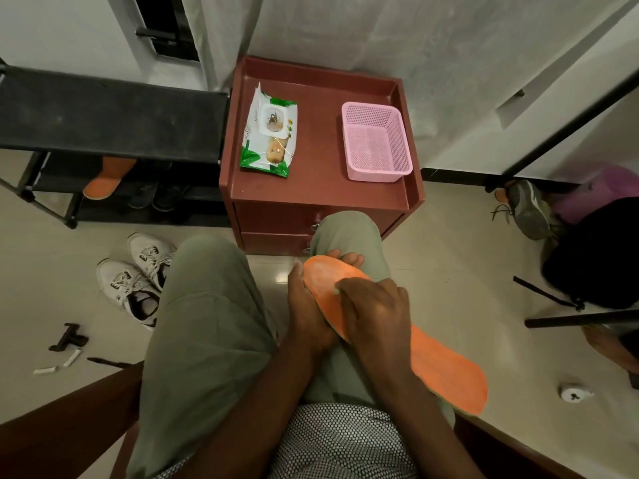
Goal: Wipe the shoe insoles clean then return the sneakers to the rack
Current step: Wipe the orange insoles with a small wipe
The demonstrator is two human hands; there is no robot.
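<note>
Two hands were working on one orange insole (446, 371) in the lower middle of the frame, over the person's lap. Left of centre stood the black shoe rack (103, 112), with a second orange insole (107, 179) lying on its lower shelf, and beside it, in the upper middle, the brown bench (318, 188) carried a pink basket (377, 143) and a pack of wet wipes (268, 131). The white sneakers (138, 281) waited on the floor at the left, well apart from the rack.

The left hand (307, 316) was closed around the edge of the insole near its toe end and supported it from below. The fingers of the right hand (377, 312) were curled and pressed on the upper face; a wipe under them was probable, but I could not tell, because the hand hid it.

To do this step well, I think the strokes should go along the full length, from toe to heel, with firm support under the place being rubbed, so the soft insole does not bend.
</note>
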